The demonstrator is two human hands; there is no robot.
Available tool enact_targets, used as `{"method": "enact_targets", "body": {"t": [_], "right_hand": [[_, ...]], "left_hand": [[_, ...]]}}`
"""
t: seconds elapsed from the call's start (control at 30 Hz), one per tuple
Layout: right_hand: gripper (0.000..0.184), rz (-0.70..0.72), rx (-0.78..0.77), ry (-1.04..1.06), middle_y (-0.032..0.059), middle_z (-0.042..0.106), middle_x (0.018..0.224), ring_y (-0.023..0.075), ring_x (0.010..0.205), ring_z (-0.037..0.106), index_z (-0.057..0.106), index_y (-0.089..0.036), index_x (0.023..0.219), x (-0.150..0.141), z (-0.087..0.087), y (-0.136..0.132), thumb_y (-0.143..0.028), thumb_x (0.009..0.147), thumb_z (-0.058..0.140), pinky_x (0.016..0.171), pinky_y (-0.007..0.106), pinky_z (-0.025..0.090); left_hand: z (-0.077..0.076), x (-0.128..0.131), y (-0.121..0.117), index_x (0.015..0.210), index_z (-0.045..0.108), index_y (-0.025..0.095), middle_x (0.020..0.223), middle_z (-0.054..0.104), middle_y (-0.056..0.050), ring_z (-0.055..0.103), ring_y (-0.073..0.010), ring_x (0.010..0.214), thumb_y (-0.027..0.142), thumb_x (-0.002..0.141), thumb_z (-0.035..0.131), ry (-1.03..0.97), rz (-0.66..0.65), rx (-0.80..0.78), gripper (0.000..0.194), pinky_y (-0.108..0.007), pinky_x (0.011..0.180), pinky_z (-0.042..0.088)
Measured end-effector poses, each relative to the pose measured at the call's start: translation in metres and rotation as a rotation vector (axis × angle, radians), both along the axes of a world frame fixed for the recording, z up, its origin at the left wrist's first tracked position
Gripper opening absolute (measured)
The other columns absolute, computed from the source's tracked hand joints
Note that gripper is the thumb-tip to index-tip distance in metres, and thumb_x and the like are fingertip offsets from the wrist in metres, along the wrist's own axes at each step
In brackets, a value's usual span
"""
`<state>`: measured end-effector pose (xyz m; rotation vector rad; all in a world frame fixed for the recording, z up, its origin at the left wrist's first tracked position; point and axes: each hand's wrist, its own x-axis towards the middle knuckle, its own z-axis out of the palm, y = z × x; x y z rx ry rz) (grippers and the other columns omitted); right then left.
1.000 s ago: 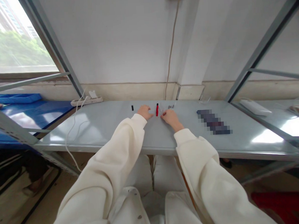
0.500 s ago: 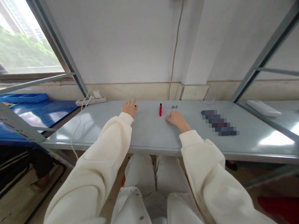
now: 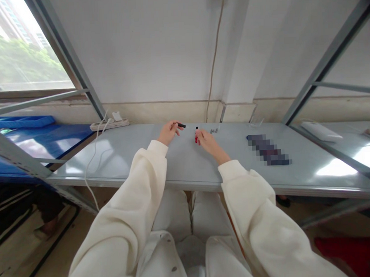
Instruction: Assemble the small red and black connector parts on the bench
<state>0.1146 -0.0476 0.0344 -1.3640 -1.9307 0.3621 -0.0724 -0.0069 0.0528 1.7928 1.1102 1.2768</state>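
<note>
My left hand (image 3: 167,132) is raised a little over the grey table (image 3: 133,157), its fingertips pinched on a small black cylinder (image 3: 181,125) that sticks out to the right. My right hand (image 3: 206,141) lies on the table just right of it, fingers closed on a small red piece (image 3: 196,135) with a dark tip. Both arms wear cream sleeves. A few tiny grey parts (image 3: 214,130) lie just beyond my right hand.
A dark blurred flat object (image 3: 268,149) lies to the right. A white power strip (image 3: 109,124) with a cable sits at the back left, a white adapter (image 3: 320,131) at the far right. Metal frame struts slant on both sides. A blue bench (image 3: 42,139) adjoins on the left.
My left hand went left to the black cylinder, picked it up and brought it back toward the middle. My right hand has closed on the red piece.
</note>
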Motion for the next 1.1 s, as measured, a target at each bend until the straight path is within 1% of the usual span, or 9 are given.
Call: {"method": "enact_targets", "body": {"t": [0.1,0.23,0.33,0.43,0.57,0.7,0.87,0.97,1.1], "right_hand": [[0.05,0.005,0.042,0.083,0.0011,0.055,0.057,0.012,0.059,0.053,0.051,-0.018,0.077,-0.003,0.001,-0.002,-0.051,0.087,0.015,0.062,0.022,0.039],[0.052,0.015,0.073,0.158,-0.0002,0.052,0.055,0.0115,0.055,0.051,0.049,-0.018,0.073,-0.003,0.002,-0.002,-0.055,0.086,0.015,0.059,0.022,0.038],[0.049,-0.007,0.07,0.189,-0.0004,0.052,0.055,0.0117,0.055,0.05,0.048,-0.018,0.073,-0.004,0.002,-0.001,-0.054,0.085,0.018,0.058,0.022,0.037],[0.042,-0.011,0.09,0.148,0.0004,0.052,0.056,0.012,0.055,0.049,0.049,-0.018,0.071,-0.006,0.003,-0.001,-0.049,0.086,0.025,0.057,0.022,0.036],[0.029,-0.03,0.154,0.072,0.0014,0.055,0.062,0.0122,0.058,0.049,0.05,-0.018,0.075,-0.007,0.002,-0.004,-0.04,0.085,0.033,0.059,0.022,0.036],[0.02,0.0,0.159,0.09,0.0009,0.056,0.064,0.0119,0.058,0.05,0.05,-0.018,0.083,-0.006,-0.001,-0.005,-0.033,0.083,0.037,0.061,0.022,0.036],[0.02,0.011,0.16,0.18,0.0008,0.056,0.064,0.011,0.057,0.05,0.049,-0.017,0.083,-0.008,-0.001,-0.005,-0.034,0.081,0.039,0.06,0.023,0.037],[0.021,0.011,0.195,0.229,0.0007,0.055,0.065,0.0106,0.057,0.05,0.049,-0.017,0.083,-0.01,-0.001,-0.005,-0.036,0.081,0.04,0.06,0.023,0.037],[0.022,0.024,0.27,0.248,-0.0009,0.052,0.061,0.0105,0.055,0.048,0.05,-0.018,0.081,-0.011,-0.003,-0.005,-0.038,0.081,0.042,0.058,0.023,0.037]], "left_hand": [[0.006,0.02,-0.015,0.095,0.053,0.014,0.081,0.065,-0.007,0.051,-0.0053,0.048,0.028,0.081,0.042,-0.091,-0.151,-0.003,0.023,-0.018,0.047,0.036],[0.0,0.034,-0.021,0.095,0.053,0.014,0.083,0.065,-0.008,0.051,-0.0047,0.047,0.034,0.08,0.045,-0.154,-0.219,-0.042,0.026,-0.017,0.042,0.03],[-0.009,0.035,-0.019,0.096,0.052,0.014,0.084,0.064,-0.008,0.052,-0.005,0.047,0.036,0.079,0.045,-0.195,-0.231,-0.076,0.028,-0.017,0.04,0.026],[-0.016,0.032,-0.017,0.095,0.052,0.014,0.084,0.064,-0.008,0.052,-0.005,0.047,0.038,0.079,0.046,-0.214,-0.223,-0.11,0.029,-0.017,0.038,0.024],[-0.021,0.029,-0.015,0.094,0.051,0.014,0.081,0.064,-0.007,0.051,-0.0051,0.045,0.038,0.079,0.047,-0.232,-0.216,-0.127,0.029,-0.018,0.038,0.023],[-0.024,0.027,-0.014,0.09,0.051,0.013,0.074,0.063,-0.005,0.052,-0.0056,0.044,0.037,0.078,0.049,-0.227,-0.221,-0.162,0.027,-0.018,0.038,0.024],[-0.027,0.028,-0.014,0.091,0.05,0.013,0.077,0.063,-0.006,0.053,-0.0061,0.043,0.038,0.077,0.051,-0.282,-0.227,-0.2,0.029,-0.019,0.038,0.025],[-0.027,0.028,-0.015,0.091,0.05,0.013,0.077,0.063,-0.006,0.053,-0.0061,0.043,0.038,0.077,0.052,-0.335,-0.234,-0.219,0.029,-0.019,0.038,0.026],[-0.027,0.027,-0.015,0.09,0.051,0.012,0.075,0.063,-0.005,0.053,-0.0055,0.044,0.036,0.075,0.055,-0.388,-0.275,-0.261,0.028,-0.018,0.04,0.028]]}}
